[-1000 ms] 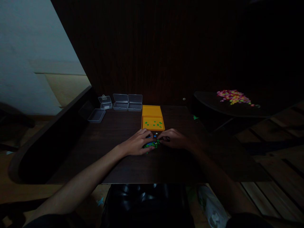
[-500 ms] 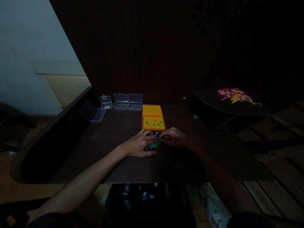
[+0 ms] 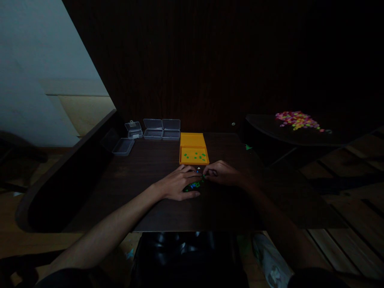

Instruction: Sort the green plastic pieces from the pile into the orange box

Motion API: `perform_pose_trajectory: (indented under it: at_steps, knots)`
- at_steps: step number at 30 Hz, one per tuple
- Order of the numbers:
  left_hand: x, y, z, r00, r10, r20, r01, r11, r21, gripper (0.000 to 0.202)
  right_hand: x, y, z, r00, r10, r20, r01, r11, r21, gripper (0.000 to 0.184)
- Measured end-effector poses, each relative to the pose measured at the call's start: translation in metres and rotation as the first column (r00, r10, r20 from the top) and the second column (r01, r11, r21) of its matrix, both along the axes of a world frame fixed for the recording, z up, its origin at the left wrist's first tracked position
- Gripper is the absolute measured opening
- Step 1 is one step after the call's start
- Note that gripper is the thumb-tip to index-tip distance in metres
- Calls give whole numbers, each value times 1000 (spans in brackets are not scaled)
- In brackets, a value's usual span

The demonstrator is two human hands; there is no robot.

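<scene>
My left hand (image 3: pixel 179 183) lies on the dark table, fingers spread around a small pile of green and blue pieces (image 3: pixel 193 185); its palm and fingers hide part of the pile. At the pile's right edge, my right hand (image 3: pixel 221 173) is closed in a pinch, thumb and forefinger together on a small green piece (image 3: pixel 203 177). The exact shape of that piece is too small to make out. Just beyond both hands stands an open yellow box (image 3: pixel 192 140), with several green pieces (image 3: pixel 196 153) scattered in its near half. A tiny white piece (image 3: pixel 198 169) lies between box and hands.
Clear plastic boxes with raised lids (image 3: pixel 162 134) stand at the back left, near a smaller clear box (image 3: pixel 133 130) and a shallow clear tray (image 3: pixel 123 147). Colourful small pieces (image 3: pixel 298 120) are heaped on a dark shelf at right. A raised side panel (image 3: pixel 69 160) bounds the table's left.
My left hand has shifted slightly right over the pile. My right hand stays at the pile's right edge, its pinch a little farther right.
</scene>
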State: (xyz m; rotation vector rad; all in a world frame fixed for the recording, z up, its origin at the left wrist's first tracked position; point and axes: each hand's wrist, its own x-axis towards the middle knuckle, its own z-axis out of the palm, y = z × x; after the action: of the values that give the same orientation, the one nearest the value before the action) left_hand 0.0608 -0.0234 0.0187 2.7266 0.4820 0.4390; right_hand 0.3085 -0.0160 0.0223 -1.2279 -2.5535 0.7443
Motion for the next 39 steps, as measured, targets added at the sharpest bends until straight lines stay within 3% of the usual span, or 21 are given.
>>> perform_pose_trajectory:
  at_steps: [24,39]
  knots:
    - [-1,2,-2,999,52,4,-52,993,109,39,1,0,-1,1000,23,0,-23,1000,16,20]
    - [0,11,-10,925,122,359,-121,992,-25,12,-3,-2,0,999,24,37,-25,999,25,20]
